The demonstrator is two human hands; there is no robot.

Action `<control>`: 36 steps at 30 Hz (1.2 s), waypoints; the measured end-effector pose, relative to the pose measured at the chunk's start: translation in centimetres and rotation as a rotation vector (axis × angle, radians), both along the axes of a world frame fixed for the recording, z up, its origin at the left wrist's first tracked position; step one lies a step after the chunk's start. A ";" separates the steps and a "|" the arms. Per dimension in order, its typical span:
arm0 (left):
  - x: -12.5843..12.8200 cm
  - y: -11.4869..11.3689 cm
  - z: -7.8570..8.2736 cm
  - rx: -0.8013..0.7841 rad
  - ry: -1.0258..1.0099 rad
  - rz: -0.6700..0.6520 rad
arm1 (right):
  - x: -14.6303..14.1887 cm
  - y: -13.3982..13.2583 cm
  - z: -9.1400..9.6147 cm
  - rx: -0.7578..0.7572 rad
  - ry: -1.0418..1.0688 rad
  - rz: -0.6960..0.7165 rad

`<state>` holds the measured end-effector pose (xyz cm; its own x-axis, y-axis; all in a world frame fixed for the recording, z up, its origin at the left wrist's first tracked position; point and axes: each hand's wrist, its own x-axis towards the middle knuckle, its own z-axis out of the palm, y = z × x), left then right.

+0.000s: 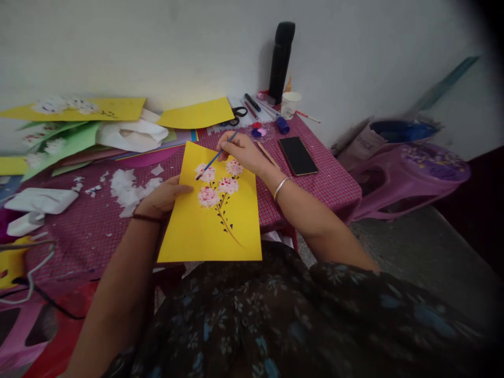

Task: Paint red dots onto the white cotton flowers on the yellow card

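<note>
Left hand [162, 199] holds yellow paper [200, 236], right hand [244, 152] a paintbrush [214, 158].

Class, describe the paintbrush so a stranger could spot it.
At the near edge of the checked table, the left hand holds a yellow sheet. Over its upper-left pink flower slants a slim blue paintbrush, dark tip down, in the right hand. Unlike the pens farther back, it is held.
</note>
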<state>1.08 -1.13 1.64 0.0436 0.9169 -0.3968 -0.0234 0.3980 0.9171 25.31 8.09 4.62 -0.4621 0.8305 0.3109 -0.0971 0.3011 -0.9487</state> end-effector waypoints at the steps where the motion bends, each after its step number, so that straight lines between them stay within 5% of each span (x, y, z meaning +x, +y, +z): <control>1: 0.1 0.0 0.0 -0.001 -0.002 -0.001 | -0.1 0.1 -0.2 -0.003 0.001 -0.002; 13: 0.0 0.3 -0.3 0.007 -0.004 -0.002 | 1.1 0.4 0.4 0.031 -0.006 -0.244; 20: 0.1 0.2 -0.1 0.010 -0.011 -0.010 | 0.1 0.1 -0.5 0.023 -0.037 -0.154; 24: 0.4 0.1 0.1 0.016 -0.016 -0.017 | 0.3 0.8 -1.2 0.143 -0.043 -0.247; 28: 0.5 0.1 0.1 0.016 -0.010 0.000 | 0.4 0.7 -0.8 0.068 0.080 -0.279; 32: 0.6 0.1 0.2 0.021 -0.024 0.000 | -0.1 0.0 -0.5 0.065 -0.018 -0.180; 36: 0.2 0.5 -0.1 0.083 -0.049 0.053 | 0.3 0.2 -0.5 0.105 -0.017 -0.291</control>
<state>1.32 -0.66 1.53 0.0114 0.9482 -0.3176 -0.0882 0.3173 0.9442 25.63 8.24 4.14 -0.2157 0.8924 0.3963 0.0227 0.4104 -0.9116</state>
